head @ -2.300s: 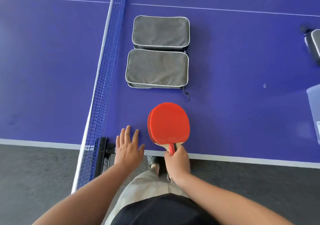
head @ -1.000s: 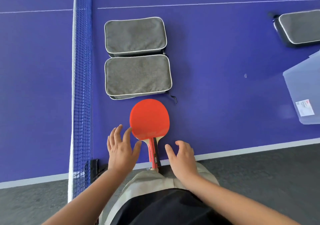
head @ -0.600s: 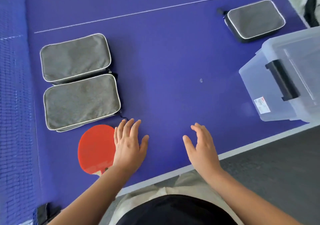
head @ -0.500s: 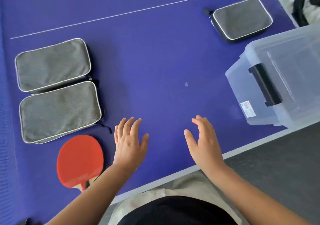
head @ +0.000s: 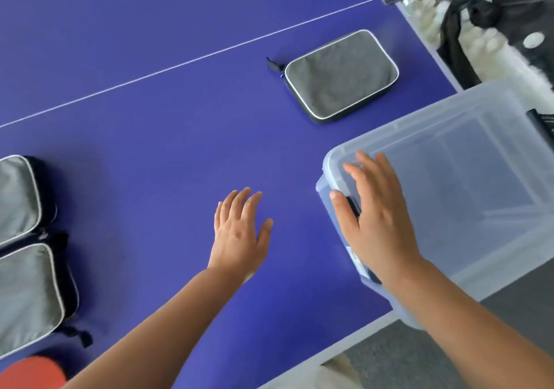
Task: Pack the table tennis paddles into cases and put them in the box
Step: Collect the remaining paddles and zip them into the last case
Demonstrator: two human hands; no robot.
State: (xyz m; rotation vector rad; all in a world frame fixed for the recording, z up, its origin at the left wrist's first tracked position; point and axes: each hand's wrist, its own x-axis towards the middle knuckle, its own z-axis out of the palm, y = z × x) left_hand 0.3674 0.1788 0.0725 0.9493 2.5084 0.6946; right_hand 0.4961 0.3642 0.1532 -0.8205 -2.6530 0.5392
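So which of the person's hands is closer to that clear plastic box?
The right hand: it is over the clear plastic box's near corner, at the lid. The left hand hovers above the bare blue table, apart from the box.

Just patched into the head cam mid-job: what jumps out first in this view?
The right hand, fingers spread, reaches over the near corner of the clear plastic box at the right. The left hand hovers open over the blue table; a lone grey case lies beyond.
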